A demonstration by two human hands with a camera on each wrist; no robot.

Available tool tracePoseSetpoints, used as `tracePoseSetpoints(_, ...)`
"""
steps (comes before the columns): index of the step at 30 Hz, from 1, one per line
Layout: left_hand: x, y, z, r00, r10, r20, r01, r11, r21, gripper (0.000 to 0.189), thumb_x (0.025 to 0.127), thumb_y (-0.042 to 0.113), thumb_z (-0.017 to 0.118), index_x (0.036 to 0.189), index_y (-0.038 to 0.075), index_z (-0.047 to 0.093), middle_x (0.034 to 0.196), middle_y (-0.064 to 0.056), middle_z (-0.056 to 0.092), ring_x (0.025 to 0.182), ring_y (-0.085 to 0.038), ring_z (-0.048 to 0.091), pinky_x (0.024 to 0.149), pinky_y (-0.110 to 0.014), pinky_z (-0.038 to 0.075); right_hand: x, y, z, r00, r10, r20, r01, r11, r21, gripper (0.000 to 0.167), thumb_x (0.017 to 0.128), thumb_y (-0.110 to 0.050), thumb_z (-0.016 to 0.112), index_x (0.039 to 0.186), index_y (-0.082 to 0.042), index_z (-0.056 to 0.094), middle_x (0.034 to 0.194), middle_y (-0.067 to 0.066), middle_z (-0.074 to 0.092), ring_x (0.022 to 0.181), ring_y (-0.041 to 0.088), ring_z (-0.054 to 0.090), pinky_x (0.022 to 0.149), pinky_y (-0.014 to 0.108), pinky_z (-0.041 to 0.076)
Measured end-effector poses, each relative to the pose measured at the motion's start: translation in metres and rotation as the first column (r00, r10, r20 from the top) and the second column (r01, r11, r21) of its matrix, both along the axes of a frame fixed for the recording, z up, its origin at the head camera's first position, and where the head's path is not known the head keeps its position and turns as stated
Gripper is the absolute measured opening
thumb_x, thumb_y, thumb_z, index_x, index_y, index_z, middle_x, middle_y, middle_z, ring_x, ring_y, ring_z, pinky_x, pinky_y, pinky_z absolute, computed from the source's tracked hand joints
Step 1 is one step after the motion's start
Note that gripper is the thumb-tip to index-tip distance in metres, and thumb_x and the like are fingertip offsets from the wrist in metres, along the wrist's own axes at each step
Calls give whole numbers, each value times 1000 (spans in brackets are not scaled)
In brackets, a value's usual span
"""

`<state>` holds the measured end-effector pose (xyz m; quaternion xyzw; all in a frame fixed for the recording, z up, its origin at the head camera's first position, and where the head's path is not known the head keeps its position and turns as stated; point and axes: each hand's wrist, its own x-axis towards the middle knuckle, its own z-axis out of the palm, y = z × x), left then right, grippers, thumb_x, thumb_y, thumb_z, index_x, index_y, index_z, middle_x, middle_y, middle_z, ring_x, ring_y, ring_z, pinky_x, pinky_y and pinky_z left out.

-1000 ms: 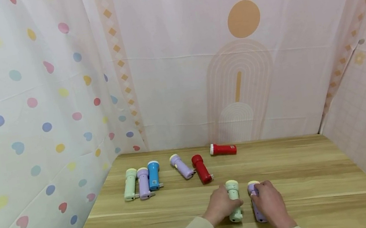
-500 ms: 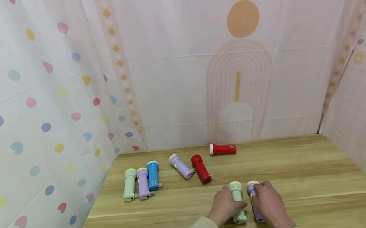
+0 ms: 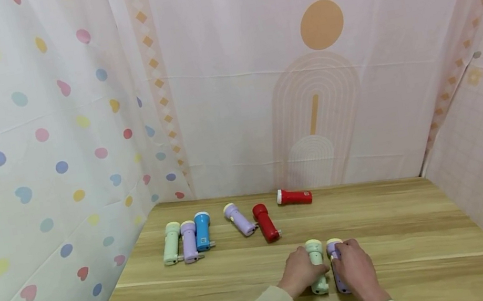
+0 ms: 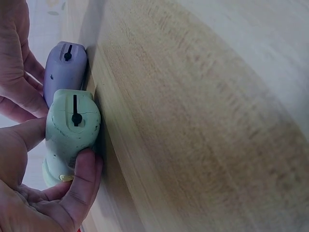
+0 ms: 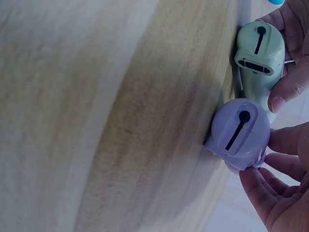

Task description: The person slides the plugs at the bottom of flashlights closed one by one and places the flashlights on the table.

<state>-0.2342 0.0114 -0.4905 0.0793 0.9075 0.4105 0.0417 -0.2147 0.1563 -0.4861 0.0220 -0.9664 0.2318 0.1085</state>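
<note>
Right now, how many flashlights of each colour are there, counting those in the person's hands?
Green: 2 (held green flashlight, leftmost green flashlight)
Purple: 3 (held purple flashlight, leftmost purple flashlight, middle purple flashlight)
Blue: 1 (blue flashlight)
Red: 2 (all-red flashlight, white-tipped red flashlight)
Total: 8 flashlights

Wood-grain tbl (image 3: 427, 226) w/ 6 flashlts (image 3: 265, 223) lying twd back: 2 red, 2 purple, green, blue.
</note>
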Motion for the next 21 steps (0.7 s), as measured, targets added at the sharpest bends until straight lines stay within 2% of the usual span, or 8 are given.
tracePoseSetpoints(8, 2, 0, 2, 1000, -28, 11, 29, 999, -15, 40, 84, 26, 79, 98, -3, 56, 79, -7, 54, 73, -21, 52, 66, -38, 49, 1, 1, -2, 999, -5, -42, 5, 1000, -1, 29, 84, -3, 70, 109, 11, 67, 104, 28, 60, 91, 39, 65, 78, 53, 53)
tracePoseSetpoints(13, 2, 0, 3, 998, -51, 26, 51, 999, -18, 34, 88, 24, 74, 98, -4, 57, 80, -8, 54, 74, -21, 52, 65, -38, 49, 0, 1, -2, 1000, 4, -30, -4, 1000, -1, 29, 85, -3, 70, 110, 11, 67, 105, 28, 60, 92, 38, 64, 79, 52, 54)
tracePoseSetpoints(21, 4, 1, 2, 998, -67, -8, 67, 998, -8, 30, 88, 22, 72, 94, -5, 58, 79, -8, 54, 72, -22, 52, 65, -37, 49, -2, 0, -1, 1000, 4, 3, -4, 1000, 8, 30, 86, -3, 70, 112, 12, 66, 107, 28, 59, 94, 38, 64, 80, 52, 53)
